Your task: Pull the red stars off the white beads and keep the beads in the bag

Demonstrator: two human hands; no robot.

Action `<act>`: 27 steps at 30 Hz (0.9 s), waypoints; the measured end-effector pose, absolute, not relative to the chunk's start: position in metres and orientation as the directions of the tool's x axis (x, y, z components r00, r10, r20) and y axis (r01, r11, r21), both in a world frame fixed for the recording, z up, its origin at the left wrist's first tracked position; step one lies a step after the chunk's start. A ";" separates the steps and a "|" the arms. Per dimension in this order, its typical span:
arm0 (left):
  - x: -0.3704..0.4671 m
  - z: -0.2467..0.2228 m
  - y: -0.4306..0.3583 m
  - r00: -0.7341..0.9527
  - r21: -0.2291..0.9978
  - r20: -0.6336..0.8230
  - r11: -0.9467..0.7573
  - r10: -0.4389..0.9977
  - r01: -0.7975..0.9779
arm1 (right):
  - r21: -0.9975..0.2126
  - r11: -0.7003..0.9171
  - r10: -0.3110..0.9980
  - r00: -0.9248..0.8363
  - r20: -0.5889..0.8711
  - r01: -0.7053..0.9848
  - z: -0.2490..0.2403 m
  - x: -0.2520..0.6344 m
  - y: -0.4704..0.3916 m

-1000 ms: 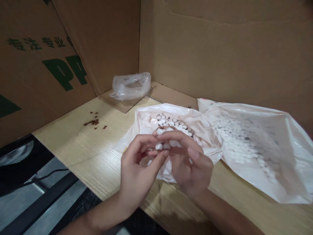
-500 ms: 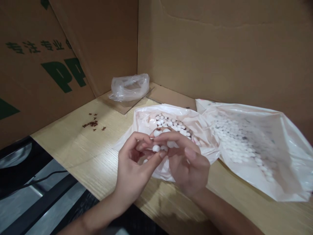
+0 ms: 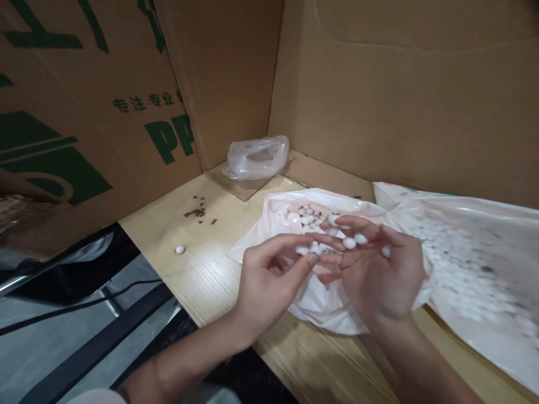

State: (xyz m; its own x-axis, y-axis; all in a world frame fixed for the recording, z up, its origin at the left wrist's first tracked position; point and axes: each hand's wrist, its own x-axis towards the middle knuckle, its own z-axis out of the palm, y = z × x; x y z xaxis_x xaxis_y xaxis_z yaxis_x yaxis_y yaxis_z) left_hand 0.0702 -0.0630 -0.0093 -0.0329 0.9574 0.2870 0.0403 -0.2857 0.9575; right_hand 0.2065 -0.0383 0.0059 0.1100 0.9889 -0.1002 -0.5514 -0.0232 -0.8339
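Note:
Small white balls (image 3: 302, 250) are pinched between the thumb and fingers of my left hand (image 3: 267, 280). My right hand (image 3: 377, 278) is turned palm up beside it, fingers loosely curled, with several more white balls (image 3: 349, 243) resting on and between its fingers. One ball sits near its thumb. The fingertips of both hands come close together, and I cannot tell whether they touch. Below and behind them lies an opened white plastic bag (image 3: 332, 314) holding many white balls with dark bits among them.
A second whitish bag (image 3: 517, 280), full of white balls, lies at the right. On the table (image 3: 168, 224) are a single white ball (image 3: 179, 249) and a cluster of small brown pieces (image 3: 197, 212). A clear plastic bag (image 3: 256, 160) stands before the cardboard walls (image 3: 379, 101).
The view has swung left. My right hand has opened out, uncovering the balls on its fingers. A single white ball now lies on the table at the left, where none was seen before.

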 end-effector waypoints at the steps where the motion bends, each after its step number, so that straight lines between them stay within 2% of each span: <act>1: 0.068 -0.008 -0.062 -0.033 0.945 0.312 -0.307 0.949 0.117 | -0.841 -0.039 0.982 0.137 -0.134 -0.539 0.007 0.208 -0.037; 3: 0.064 -0.003 -0.059 -0.004 0.915 0.351 -0.342 0.936 0.215 | -0.847 -0.036 0.971 0.181 -0.155 -0.530 0.010 0.209 -0.034; 11: 0.064 0.002 -0.039 0.190 0.831 0.368 -0.413 0.910 0.373 | -0.847 0.056 0.966 0.244 -0.088 -0.529 0.013 0.216 -0.028; 16: 0.063 0.002 -0.031 0.226 0.877 0.325 -0.382 0.918 0.291 | -0.846 0.123 0.969 0.247 -0.010 -0.519 0.014 0.219 -0.028; 20: 0.057 0.000 -0.031 0.197 0.849 0.440 -0.477 0.876 0.225 | -0.838 0.107 0.976 0.219 -0.015 -0.536 0.017 0.219 -0.030; 27: 0.050 -0.005 -0.032 0.215 0.710 0.596 -0.633 0.774 0.310 | -0.815 0.092 0.985 0.170 -0.009 -0.573 0.018 0.220 -0.028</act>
State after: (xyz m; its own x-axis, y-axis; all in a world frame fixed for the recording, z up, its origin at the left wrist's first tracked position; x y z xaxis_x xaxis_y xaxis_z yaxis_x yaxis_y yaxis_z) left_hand 0.0505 -0.0323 -0.0050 0.2152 0.7739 0.5957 0.3098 -0.6326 0.7098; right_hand 0.2196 -0.0276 0.0178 0.1704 0.9853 -0.0089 -0.5728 0.0916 -0.8146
